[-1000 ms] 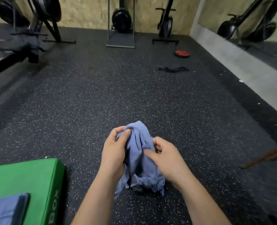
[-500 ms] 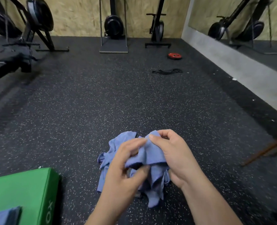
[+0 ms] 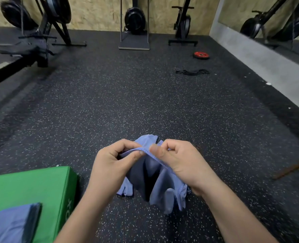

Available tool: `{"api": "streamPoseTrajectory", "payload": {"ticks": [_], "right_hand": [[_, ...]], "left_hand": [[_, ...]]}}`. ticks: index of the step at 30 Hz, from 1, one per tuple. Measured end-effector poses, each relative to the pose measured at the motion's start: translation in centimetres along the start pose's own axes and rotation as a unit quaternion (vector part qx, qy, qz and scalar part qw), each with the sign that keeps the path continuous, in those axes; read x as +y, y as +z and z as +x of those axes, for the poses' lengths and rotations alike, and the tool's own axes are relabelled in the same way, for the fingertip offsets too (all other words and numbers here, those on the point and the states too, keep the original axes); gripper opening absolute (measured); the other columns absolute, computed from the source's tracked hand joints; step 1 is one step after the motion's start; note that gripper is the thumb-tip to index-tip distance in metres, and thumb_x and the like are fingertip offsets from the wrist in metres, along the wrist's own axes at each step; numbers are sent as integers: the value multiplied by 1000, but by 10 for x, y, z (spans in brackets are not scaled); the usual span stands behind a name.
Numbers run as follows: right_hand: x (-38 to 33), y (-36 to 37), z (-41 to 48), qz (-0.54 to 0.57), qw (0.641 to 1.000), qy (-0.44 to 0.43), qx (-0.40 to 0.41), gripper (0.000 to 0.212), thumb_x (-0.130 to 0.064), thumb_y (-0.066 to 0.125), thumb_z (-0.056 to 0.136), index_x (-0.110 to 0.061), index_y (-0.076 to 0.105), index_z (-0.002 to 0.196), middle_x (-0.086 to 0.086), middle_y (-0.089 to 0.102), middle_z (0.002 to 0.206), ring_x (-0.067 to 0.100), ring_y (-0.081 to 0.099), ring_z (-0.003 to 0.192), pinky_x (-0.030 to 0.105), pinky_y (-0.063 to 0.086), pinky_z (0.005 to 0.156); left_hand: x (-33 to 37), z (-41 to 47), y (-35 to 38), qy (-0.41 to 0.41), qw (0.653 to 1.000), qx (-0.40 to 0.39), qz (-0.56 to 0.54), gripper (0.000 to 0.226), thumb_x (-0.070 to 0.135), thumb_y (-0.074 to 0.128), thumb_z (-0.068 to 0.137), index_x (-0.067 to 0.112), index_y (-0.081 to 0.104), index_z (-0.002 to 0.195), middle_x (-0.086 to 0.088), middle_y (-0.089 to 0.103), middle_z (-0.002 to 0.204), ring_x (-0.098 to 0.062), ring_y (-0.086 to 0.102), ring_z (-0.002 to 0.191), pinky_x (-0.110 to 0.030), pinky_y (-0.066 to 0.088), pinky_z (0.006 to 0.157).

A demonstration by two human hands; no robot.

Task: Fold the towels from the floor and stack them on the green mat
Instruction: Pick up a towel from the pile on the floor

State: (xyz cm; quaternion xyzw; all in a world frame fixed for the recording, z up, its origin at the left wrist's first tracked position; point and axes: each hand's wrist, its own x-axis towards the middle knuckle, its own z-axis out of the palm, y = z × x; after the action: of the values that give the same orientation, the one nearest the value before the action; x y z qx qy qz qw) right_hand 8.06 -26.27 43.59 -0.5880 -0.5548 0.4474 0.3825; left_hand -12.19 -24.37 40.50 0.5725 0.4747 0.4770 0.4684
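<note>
A crumpled blue towel [image 3: 154, 183] hangs in front of me above the speckled black floor. My left hand [image 3: 113, 163] pinches its top hem between thumb and fingers. My right hand [image 3: 176, 160] pinches the same hem just to the right, thumbs almost touching. The rest of the cloth droops in folds below both hands. At the lower left lies the green mat [image 3: 31, 186], a thick pad with white lettering on its side. A stack of folded blue towels [image 3: 14, 223] rests on its near corner.
Rowing and bike machines [image 3: 134, 20] stand along the far wall, and a black rail [image 3: 10, 71] juts in from the left. A red weight plate [image 3: 201, 55] and a black band [image 3: 192, 72] lie on the floor at the back right. A mirror wall runs along the right.
Both hands have shifted along the towel to pinch one edge side by side, and the cloth now hangs lower beneath them. The view tipped, showing more of the green mat and stack.
</note>
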Motion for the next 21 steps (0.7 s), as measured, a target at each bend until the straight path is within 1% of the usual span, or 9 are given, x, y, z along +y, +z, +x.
{"api": "streamPoseTrajectory", "payload": {"ticks": [1, 3, 5, 7, 10, 13, 15, 18, 21], "right_hand": [[-5, 2, -2, -27, 999, -6, -17, 80, -86, 80, 62, -11, 63, 84, -5, 41, 60, 12, 31, 54, 33, 23, 54], [-10, 5, -4, -147, 988, -3, -41, 50, -63, 90, 68, -25, 66, 90, -9, 42, 56, 10, 32, 51, 33, 26, 53], [-9, 8, -2, -250, 967, -11, -35, 25, -38, 82, 80, -28, 62, 91, -6, 49, 57, 10, 37, 51, 34, 33, 54], [-7, 10, -1, -277, 961, -25, -11, 11, -24, 68, 87, -23, 57, 85, -4, 54, 63, 11, 43, 59, 35, 39, 60], [2, 7, 1, -289, 957, -37, 0, 15, -15, 58, 93, -17, 52, 80, -2, 55, 74, 12, 49, 70, 39, 44, 72], [15, 3, 3, -323, 945, -43, 22, 15, -18, 55, 96, -22, 55, 82, -4, 53, 87, 14, 55, 82, 43, 49, 80], [21, 2, 6, -327, 944, -31, 31, 15, -18, 54, 97, -25, 55, 84, -6, 55, 86, 12, 56, 81, 42, 50, 78], [26, -2, 10, -322, 946, 6, 44, 17, -18, 53, 97, -31, 59, 88, -6, 63, 75, 15, 58, 69, 41, 50, 66], [26, -12, 15, -322, 944, 3, 74, 15, -26, 61, 99, -36, 64, 88, -7, 68, 74, 14, 63, 69, 38, 53, 68]], "left_hand": [[-1, 1, -6, -6, 1000, -3, -1, 8, 12, 84, 91, 21, 83, 90, 0, 82, 90, -9, 71, 84, -31, 55, 79], [-2, 2, -18, -15, 1000, -22, -7, 9, 12, 81, 92, 20, 83, 91, -2, 82, 89, -10, 70, 82, -32, 53, 77], [-3, 1, -26, -16, 999, -33, -22, 10, 11, 80, 93, 20, 84, 92, -4, 82, 89, -10, 70, 81, -30, 53, 74], [-4, 1, -32, -15, 999, -24, -34, 8, 11, 78, 95, 17, 83, 93, -7, 81, 89, -11, 68, 79, -26, 53, 71], [-4, 2, -38, -10, 999, 9, -47, 6, 18, 78, 95, 14, 83, 94, -14, 79, 88, -11, 66, 77, -27, 51, 71], [-9, 6, -43, -5, 998, 34, -57, 16, 30, 79, 89, 16, 83, 94, -22, 75, 92, -12, 62, 79, -32, 47, 75], [-12, 8, -46, -6, 997, 50, -61, 11, 28, 79, 91, 18, 83, 94, -16, 77, 89, -12, 63, 80, -33, 48, 77], [-18, 13, -54, 2, 993, 98, -63, 6, 19, 79, 96, 20, 84, 94, -2, 79, 88, -12, 64, 81, -37, 50, 81], [-24, 22, -66, 9, 980, 179, -91, 7, 16, 81, 93, 22, 83, 89, 2, 78, 86, -11, 62, 80, -35, 48, 78]]}}
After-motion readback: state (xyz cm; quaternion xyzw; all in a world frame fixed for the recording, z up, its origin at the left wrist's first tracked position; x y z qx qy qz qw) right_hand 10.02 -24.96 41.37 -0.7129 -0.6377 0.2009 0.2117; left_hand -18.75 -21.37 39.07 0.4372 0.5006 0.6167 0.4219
